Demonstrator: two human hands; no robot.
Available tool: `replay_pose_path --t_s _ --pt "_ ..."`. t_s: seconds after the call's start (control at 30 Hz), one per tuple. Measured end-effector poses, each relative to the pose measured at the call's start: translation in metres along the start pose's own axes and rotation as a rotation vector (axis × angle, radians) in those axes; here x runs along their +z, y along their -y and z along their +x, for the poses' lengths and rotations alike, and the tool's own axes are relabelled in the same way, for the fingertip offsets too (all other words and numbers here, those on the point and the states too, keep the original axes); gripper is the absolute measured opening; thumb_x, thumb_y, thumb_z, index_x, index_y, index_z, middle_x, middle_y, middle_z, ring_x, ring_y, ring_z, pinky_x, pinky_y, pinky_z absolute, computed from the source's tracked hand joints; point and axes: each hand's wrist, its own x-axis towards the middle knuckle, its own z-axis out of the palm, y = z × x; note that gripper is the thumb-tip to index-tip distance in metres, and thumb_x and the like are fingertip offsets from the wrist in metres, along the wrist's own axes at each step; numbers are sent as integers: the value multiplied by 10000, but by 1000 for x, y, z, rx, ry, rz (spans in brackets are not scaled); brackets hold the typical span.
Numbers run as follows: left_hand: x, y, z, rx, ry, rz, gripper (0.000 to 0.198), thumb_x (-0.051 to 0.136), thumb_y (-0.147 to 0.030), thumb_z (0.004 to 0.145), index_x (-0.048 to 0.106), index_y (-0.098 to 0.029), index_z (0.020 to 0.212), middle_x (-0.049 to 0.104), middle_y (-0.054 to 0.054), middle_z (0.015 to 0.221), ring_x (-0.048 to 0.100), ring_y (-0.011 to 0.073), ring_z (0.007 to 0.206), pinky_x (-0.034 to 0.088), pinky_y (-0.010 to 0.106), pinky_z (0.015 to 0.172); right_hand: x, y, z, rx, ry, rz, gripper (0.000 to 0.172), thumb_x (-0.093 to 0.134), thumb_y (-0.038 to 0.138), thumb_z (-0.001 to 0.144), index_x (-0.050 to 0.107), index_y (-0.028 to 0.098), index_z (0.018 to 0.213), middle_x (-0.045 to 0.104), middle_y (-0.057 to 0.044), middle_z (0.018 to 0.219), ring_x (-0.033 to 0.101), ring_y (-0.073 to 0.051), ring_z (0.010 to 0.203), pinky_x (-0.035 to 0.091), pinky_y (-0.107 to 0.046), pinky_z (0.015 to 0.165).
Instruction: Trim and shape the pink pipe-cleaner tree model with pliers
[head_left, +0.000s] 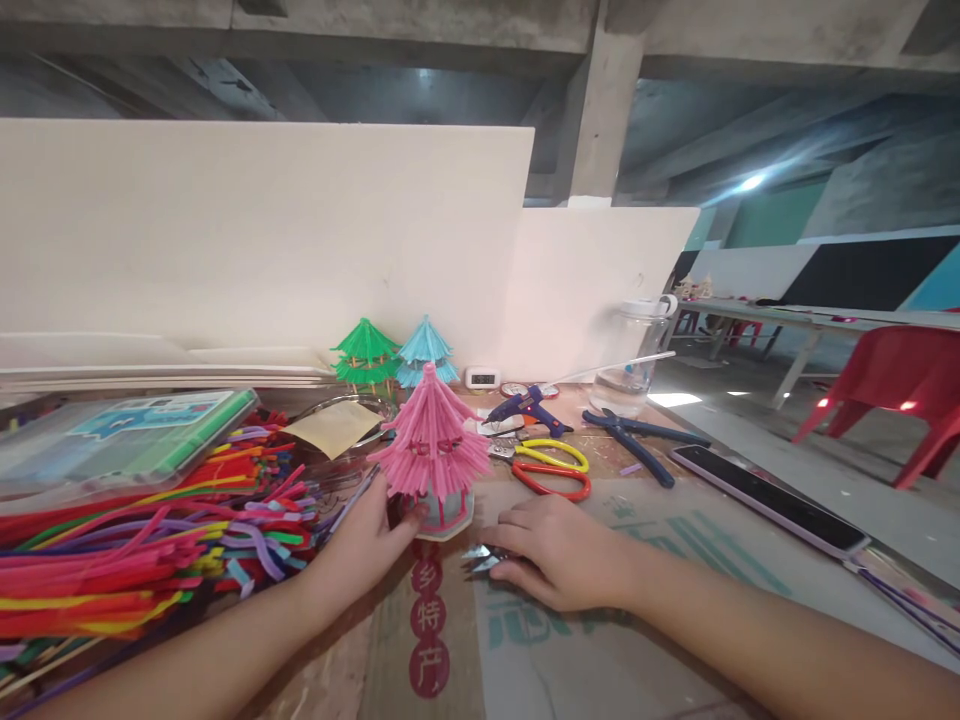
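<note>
A pink pipe-cleaner pagoda [433,445] stands upright on the cardboard-covered table [637,600]. My left hand [367,540] is closed on its base from the left, thumb against the bottom tier. My right hand [559,550] lies on the cardboard just right of the pagoda, fingers curled over a small metal tool [480,560] whose tips poke out to the left. A large heap of coloured pipe cleaners [142,540] lies left of my left hand.
Green [365,355] and blue [426,352] pagodas stand at the back by a white board. A glue gun [525,407], yellow and red scissors [551,468], blue pliers [637,435], a jar [637,355], a phone [769,498] and a plastic box [120,435] surround the work spot. Red chairs [892,395] stand at right.
</note>
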Motion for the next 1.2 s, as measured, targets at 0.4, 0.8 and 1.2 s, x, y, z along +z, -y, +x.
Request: replay_pose_path --t_s 0.4,0.8,1.2 --pt "-1 -1 0 -8 9 33 393 522 -340 836 543 -166 1187 654 130 1207 600 283 1140 442 459 1019 -6 2 2 186 119 103 325 494 310 935 643 166 1185 745 -95 963 691 -214 845 431 -289 679" --pt "0 0 -2 16 0 58 338 514 -360 867 558 -180 1149 641 121 1218 570 270 1162 427 439 1025 -1 1 -1 33 27 -20 298 448 289 972 623 126 1148 719 -73 822 646 -176 693 402 -285 600" --pt "-1 -18 -4 44 -69 -51 350 552 -269 812 597 -198 1152 654 93 1180 562 273 1170 422 435 1039 -48 55 25 -439 -44 -335 303 369 173 984 595 51 1144 639 -58 745 550 -169 651 376 -318 610"
